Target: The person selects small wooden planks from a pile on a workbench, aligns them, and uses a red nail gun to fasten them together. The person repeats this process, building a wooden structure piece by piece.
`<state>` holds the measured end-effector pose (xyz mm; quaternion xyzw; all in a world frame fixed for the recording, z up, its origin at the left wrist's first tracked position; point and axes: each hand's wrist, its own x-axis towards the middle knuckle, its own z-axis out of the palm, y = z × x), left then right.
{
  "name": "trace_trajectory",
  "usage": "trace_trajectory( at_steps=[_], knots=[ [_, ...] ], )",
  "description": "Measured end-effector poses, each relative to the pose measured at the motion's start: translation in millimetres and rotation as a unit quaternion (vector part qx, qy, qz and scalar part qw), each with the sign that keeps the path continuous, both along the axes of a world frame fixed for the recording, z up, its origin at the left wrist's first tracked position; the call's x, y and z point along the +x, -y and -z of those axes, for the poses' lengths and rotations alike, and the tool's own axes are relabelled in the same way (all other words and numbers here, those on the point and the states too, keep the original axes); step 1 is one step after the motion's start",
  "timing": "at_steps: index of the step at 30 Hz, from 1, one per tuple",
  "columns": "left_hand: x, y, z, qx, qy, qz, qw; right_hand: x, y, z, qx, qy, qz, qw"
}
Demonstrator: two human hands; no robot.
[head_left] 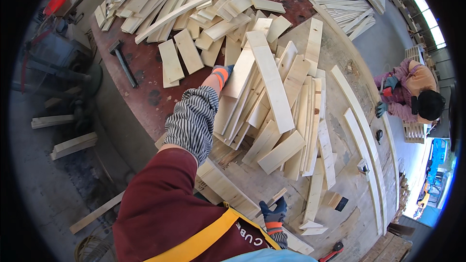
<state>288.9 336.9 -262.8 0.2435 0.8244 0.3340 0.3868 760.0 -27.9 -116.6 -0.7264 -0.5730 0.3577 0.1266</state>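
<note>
My left hand [223, 74], in a dark glove with an orange cuff, reaches out to the near-left side of a heap of pale wooden boards [272, 82]. It touches the edge of a board [240, 75]; its fingers are mostly hidden, so their grip cannot be made out. Close to my body, my right hand [274, 214], gloved the same way, is closed around the lower end of a short wooden strip [277, 195]. Long planks [225, 189] lie just left of that hand.
A hammer [123, 63] lies on the red tabletop [138, 99], near more boards [165, 0]. Long curved strips [364, 140], a tape measure [362, 166] and a red-handled tool [332, 251] are on the right. Across the table, another person [412, 90] works in gloves.
</note>
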Motion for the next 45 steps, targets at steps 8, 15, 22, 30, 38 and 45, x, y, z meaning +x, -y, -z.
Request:
trace_trajectory(
  at_steps=[8, 15, 22, 30, 38, 45],
  knots=[
    [-22, 144, -134, 0.042, 0.175, 0.045, 0.983, 14, 15, -7, 0.022, 0.008, 0.033, 0.999],
    [39, 277, -224, 0.122, 0.298, 0.139, 0.937, 35, 29, 5, 0.106, -0.064, 0.02, 0.992],
    [209, 354, -194, 0.111, 0.361, 0.245, 0.893, 94, 50, -35, 0.057, -0.535, 0.299, 0.788],
    [511, 509, -207, 0.094, 0.182, 0.55, 0.81, 235, 156, -65, 0.131, -0.707, 0.442, 0.537],
    [660, 585, -237, 0.257, 0.152, 0.734, 0.61, 377, 265, -86, 0.163, -0.632, 0.445, 0.614],
    [701, 583, -240, 0.132, 0.165, 0.691, 0.691, 484, 286, -73, 0.427, -0.506, 0.436, 0.61]
  ],
)
